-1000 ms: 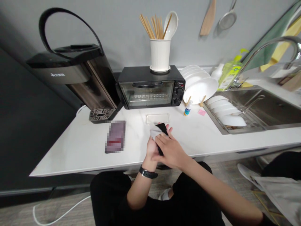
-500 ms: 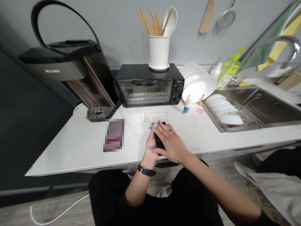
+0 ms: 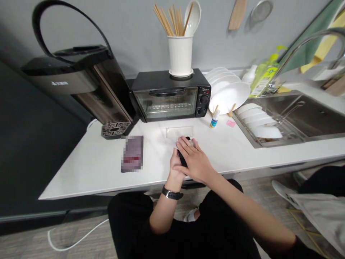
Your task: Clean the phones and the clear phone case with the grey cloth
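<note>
My left hand (image 3: 175, 165) wears a black watch and is closed round a black smartphone (image 3: 182, 158), held above the counter's front part. My right hand (image 3: 198, 161) lies over the phone's face, pressing a small greyish cloth (image 3: 192, 142) against its upper end. Most of the cloth and much of the phone are hidden under the right fingers. Just beyond my hands, a clear, shallow phone case (image 3: 180, 132) lies on the counter. A small white spray bottle (image 3: 214, 119) with a blue and yellow label stands to its right, beside a pink paper piece (image 3: 230, 123).
A purplish, blurred-out packet (image 3: 133, 153) lies on the white counter (image 3: 88, 176) at left. Behind are a water dispenser (image 3: 107, 104), a toaster oven (image 3: 169, 104) with a chopstick cup (image 3: 180, 54), plates (image 3: 231, 95), and a sink (image 3: 318, 118). Another person's shoe (image 3: 281, 190) shows at right.
My right fingers have shifted over the cloth, covering the flap that stuck out on the left. The phone's black top edge now shows. The whole view has shifted slightly.
</note>
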Available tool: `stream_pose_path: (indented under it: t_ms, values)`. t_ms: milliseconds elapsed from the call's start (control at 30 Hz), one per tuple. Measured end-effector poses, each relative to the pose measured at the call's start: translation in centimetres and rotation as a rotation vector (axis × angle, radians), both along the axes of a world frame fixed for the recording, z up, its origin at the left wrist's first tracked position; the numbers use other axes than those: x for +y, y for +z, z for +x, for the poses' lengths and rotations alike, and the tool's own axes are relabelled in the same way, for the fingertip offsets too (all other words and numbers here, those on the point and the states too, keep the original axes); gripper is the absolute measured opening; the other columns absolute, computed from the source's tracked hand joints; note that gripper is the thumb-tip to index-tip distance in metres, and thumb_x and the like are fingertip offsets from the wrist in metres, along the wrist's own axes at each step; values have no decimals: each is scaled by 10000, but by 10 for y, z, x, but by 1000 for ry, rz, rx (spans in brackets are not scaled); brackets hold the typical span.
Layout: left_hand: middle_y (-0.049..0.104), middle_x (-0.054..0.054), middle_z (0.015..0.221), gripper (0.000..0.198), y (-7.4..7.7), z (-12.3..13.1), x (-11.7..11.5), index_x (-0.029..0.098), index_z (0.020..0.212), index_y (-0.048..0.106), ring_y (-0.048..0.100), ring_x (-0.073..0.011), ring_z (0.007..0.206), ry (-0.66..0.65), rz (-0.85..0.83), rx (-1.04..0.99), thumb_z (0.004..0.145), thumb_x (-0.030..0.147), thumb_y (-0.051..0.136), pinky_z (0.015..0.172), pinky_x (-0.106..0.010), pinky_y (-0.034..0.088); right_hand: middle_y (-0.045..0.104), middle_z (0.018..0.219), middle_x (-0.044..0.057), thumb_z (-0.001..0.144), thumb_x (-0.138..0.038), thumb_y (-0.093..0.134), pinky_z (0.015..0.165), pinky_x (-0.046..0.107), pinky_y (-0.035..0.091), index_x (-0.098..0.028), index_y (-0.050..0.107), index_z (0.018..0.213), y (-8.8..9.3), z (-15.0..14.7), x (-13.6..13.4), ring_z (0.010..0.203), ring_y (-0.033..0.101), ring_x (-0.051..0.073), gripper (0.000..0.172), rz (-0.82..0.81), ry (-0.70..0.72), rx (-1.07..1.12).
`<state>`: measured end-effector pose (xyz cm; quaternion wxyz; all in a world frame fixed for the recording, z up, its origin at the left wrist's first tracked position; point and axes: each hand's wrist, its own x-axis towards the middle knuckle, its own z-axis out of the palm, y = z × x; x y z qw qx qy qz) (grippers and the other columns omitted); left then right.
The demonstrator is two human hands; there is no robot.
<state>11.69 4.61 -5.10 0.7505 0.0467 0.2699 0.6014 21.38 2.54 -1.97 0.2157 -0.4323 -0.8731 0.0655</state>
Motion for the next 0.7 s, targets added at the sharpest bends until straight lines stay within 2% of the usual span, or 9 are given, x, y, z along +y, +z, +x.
stream_pose_path:
  t_ms: [67,167,267,333,433,467,533,633,700]
  values:
    - [495,-49,1631,562,1,-1,0,318,1573,489,362,-298,1567,49,24,5,1065,533,380,1232,-427,388,347,1672,224,987,-642,565,1286,631,222,-79,344,1625,-2,-1,-19,1583,291,359,880,-2,47,16]
    - [532,-53,1601,555,3,-4,-2,347,1576,475,413,-295,1540,51,77,-32,1079,546,328,1211,-464,409,287,1699,211,956,-647,613,1261,625,303,-100,225,1670,-13,14,-62,1583,283,374,980,-36,66,4]
    - [579,-53,1559,536,5,-4,-7,380,1595,424,499,-251,1484,65,129,-82,1100,539,293,1159,-450,465,218,1729,186,978,-581,620,1248,628,333,-156,89,1700,-27,24,-89,1601,221,377,992,-79,-25,65]
    - [586,-45,1553,526,5,0,-9,393,1589,429,529,-239,1456,111,122,-94,1097,548,327,1123,-417,497,128,1755,160,1034,-512,552,1257,618,320,-204,22,1704,-36,20,-90,1619,147,351,908,-136,-132,237]
    - [592,-30,1546,529,4,8,-11,415,1572,450,551,-253,1431,216,104,-78,1072,581,402,1110,-421,507,36,1773,97,1098,-466,398,1290,593,247,-257,14,1703,-43,3,-78,1630,80,283,747,-274,-325,668]
    - [587,-24,1550,537,5,10,-12,425,1569,450,548,-257,1432,256,113,-61,1061,596,424,1114,-425,505,61,1773,88,1100,-492,374,1293,590,235,-261,53,1703,-43,-4,-74,1629,100,270,721,-333,-383,822]
    - [572,0,1566,549,9,11,-13,460,1571,432,542,-256,1439,344,142,0,1047,625,432,1122,-422,500,202,1749,112,1081,-583,361,1270,593,296,-241,169,1690,-42,-13,-69,1605,234,274,724,-485,-443,1112]
    - [593,25,1545,547,21,12,-15,495,1584,387,585,-233,1400,477,189,142,1059,646,355,1135,-388,485,478,1615,171,1048,-665,380,1179,582,455,-192,416,1586,-37,-18,-66,1477,495,307,718,-715,-386,1424]
    - [614,18,1524,560,30,12,-18,485,1600,361,622,-220,1359,532,232,234,1065,647,320,1140,-364,473,632,1468,192,1026,-690,422,1128,581,504,-169,586,1428,-33,-14,-62,1381,599,331,678,-798,-329,1513]
